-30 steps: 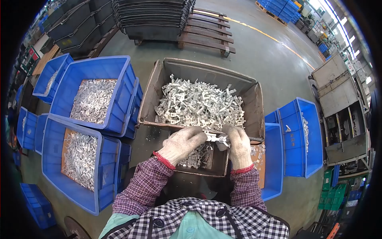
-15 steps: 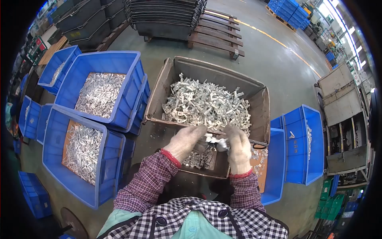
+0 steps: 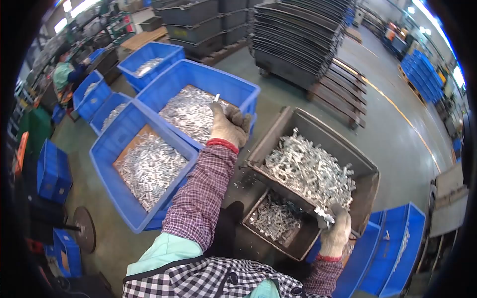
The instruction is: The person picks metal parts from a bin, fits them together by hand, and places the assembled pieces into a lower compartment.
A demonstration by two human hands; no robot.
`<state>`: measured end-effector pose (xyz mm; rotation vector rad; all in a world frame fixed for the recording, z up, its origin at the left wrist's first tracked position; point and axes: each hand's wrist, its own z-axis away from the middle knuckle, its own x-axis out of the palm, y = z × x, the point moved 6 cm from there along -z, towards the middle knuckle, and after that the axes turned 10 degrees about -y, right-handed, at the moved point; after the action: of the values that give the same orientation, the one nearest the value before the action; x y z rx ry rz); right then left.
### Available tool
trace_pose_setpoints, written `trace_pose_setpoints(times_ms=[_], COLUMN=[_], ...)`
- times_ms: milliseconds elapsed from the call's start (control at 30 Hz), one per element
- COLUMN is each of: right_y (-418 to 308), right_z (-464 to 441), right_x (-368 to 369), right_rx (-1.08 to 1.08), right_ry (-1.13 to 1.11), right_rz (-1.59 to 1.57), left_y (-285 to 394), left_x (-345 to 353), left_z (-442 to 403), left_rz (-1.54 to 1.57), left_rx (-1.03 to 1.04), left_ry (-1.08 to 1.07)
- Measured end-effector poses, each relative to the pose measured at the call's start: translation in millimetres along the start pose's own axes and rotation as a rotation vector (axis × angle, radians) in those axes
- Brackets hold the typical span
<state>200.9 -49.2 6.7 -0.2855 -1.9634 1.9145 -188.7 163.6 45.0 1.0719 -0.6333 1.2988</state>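
My left hand (image 3: 229, 127), in a knitted work glove, is over the near right side of a blue bin (image 3: 198, 72) of small metal parts. A small, light metal piece (image 3: 216, 98) sticks up from its thumb tip and appears pinched there; the other fingers curl off to the right. My right hand (image 3: 336, 233), also gloved, is closed on several silvery metal brackets (image 3: 324, 216) at the near rim of a large grey metal bin (image 3: 318, 126). A heap of similar brackets (image 3: 308, 169) fills that bin's floor. Its exact finger grip is partly hidden.
A smaller metal tray (image 3: 297, 257) with metal pieces sits below the large bin. Another blue bin (image 3: 114, 174) of parts stands nearer left, and more blue bins (image 3: 392, 253) at the right. Stacked grey bins (image 3: 293, 44) and a pallet (image 3: 343, 92) stand behind. A person (image 3: 64, 74) sits far left.
My hands were together above the metal bin, with pieces between them. Now the left has reached out leftward over the blue bin, while the right stays by the metal bin. The view has turned left.
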Motion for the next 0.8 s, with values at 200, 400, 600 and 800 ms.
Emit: trace_pose_setpoints(times_ms=[200,400,600,800], right_y=[-8,-19,7,17], right_z=[21,21,0,-7], right_x=[-15,3,12,18], right_rx=[0.12,-0.468,-0.057,0.495], right_ry=[0.013,-0.231,-0.188,-0.127], right_rz=[-0.185,0.933,0.359,-0.187], left_y=[-69,-144,-171,-195], left_x=[-23,-58,-58,-78], left_z=[38,135,120,126], left_rz=[-0.236,-1.447,-1.817,-1.443], left_rx=[-0.18,-0.584,-0.357,-0.748], left_ry=[-0.186,-0.737,-0.931,-0.8])
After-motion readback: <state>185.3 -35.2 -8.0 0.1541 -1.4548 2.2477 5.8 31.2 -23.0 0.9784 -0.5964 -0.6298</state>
